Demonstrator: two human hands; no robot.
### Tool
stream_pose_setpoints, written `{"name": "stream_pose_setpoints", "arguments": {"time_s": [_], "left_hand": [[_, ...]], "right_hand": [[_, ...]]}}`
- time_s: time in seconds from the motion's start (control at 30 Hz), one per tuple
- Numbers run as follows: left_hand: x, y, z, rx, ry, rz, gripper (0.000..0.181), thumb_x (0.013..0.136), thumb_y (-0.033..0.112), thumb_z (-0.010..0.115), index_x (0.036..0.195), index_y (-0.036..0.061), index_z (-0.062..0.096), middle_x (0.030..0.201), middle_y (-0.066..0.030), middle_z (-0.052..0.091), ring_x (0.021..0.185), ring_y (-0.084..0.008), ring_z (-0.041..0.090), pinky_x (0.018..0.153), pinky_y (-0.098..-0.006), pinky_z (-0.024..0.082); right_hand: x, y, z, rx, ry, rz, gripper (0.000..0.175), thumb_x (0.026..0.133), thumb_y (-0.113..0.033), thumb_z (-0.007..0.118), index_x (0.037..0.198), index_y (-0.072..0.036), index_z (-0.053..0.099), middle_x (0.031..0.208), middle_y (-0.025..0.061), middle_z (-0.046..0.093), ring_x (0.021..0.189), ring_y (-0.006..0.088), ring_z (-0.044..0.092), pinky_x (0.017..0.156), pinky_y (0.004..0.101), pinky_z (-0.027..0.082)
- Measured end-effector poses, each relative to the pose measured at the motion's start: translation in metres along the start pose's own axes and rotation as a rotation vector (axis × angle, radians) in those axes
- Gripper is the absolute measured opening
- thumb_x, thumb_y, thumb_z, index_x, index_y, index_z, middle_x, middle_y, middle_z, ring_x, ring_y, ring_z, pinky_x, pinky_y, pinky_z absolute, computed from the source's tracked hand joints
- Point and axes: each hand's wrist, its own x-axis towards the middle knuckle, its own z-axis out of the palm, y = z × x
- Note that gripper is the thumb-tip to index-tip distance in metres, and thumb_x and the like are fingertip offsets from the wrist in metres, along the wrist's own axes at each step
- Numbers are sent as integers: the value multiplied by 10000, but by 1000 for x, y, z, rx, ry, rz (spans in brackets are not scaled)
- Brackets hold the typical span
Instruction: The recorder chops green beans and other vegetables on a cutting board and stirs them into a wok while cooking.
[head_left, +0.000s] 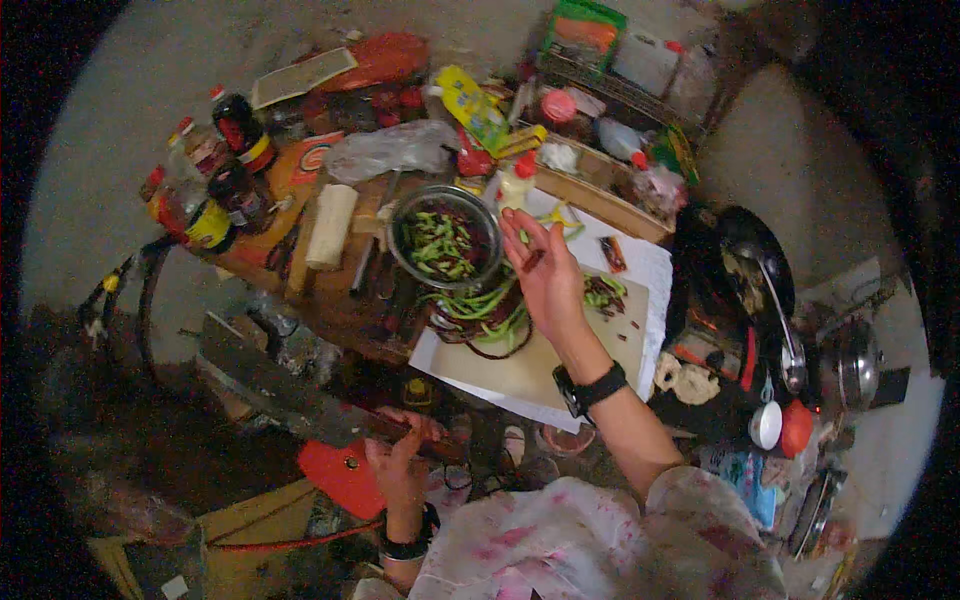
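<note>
My right hand is raised beside the glass bowl, palm showing, fingers extended and thumb apart; a small dark red bit lies against the palm. Cut green and dark red strips fill part of the bowl. Long green and dark bean-like pods lie on the pale cutting board, with chopped pieces behind my right wrist. Low at left, my left hand grips the brown handle of what looks like a large cleaver, blurred and pointing left.
Sauce bottles stand at the table's left end. A pale roll and plastic bag lie left of and behind the bowl. Behind the board is a wooden rack of containers. At right are a black wok and metal ladle.
</note>
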Motion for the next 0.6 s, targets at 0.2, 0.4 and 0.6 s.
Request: {"name": "stream_pose_setpoints", "arguments": {"time_s": [0.2, 0.4, 0.6], "left_hand": [[7, 10, 1, -34, -69, -13, 193, 779, -21, 531, 923, 54, 426, 818, -82, 537, 728, -207, 518, 710, -392, 449], [20, 5, -10, -77, -189, -24, 179, 774, -9, 544, 909, 42, 437, 832, -88, 548, 733, -217, 536, 721, -411, 458], [20, -3, 14, 100, -255, -145, 181, 771, -1, 545, 919, 28, 444, 811, -97, 552, 733, -224, 561, 720, -398, 471]], "right_hand": [[48, 43, -6, -173, -19, 164, 632, 946, -471, 273, 1342, 20, 304, 1386, 154, 336, 1302, 255, 290, 1087, 351, 159], [17, 20, 4, 581, -51, 268, 612, 930, -470, 298, 1316, 5, 313, 1373, 237, 313, 1288, 341, 297, 1055, 427, 267], [-52, -39, 0, 584, -60, 205, 626, 909, -499, 335, 1357, -66, 285, 1408, 218, 260, 1279, 393, 289, 1040, 481, 277]]}}
